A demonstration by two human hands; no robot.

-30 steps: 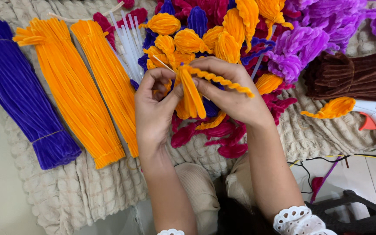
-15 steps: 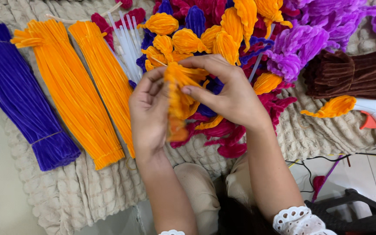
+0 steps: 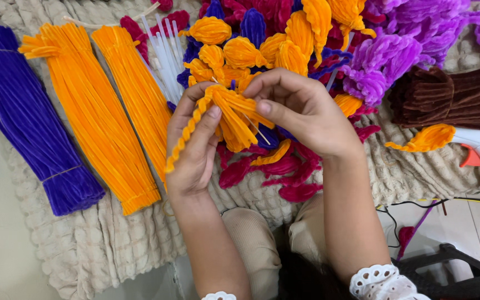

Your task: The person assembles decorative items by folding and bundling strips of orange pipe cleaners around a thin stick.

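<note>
Left hand: my left hand (image 3: 193, 147) is pinching the folded orange chenille-stem petal bundle (image 3: 234, 114), fingers closed on it, its twisted tail (image 3: 184, 139) hanging down my palm.
Right hand: my right hand (image 3: 301, 111) is clamping the bundle's top — thumb pressing.
Where: it is hovering above the beige knitted cloth (image 3: 112, 239), amid finished orange petals (image 3: 243, 53).
Risk: if my pinch is loosening, the folds are likely springing apart — stems are stiff.

Bare forearms; white scalloped eyelet lace cuffs (image 3: 381, 280) at both wrists, 6 o'clock; beige trousers (image 3: 254, 236) between.
</note>
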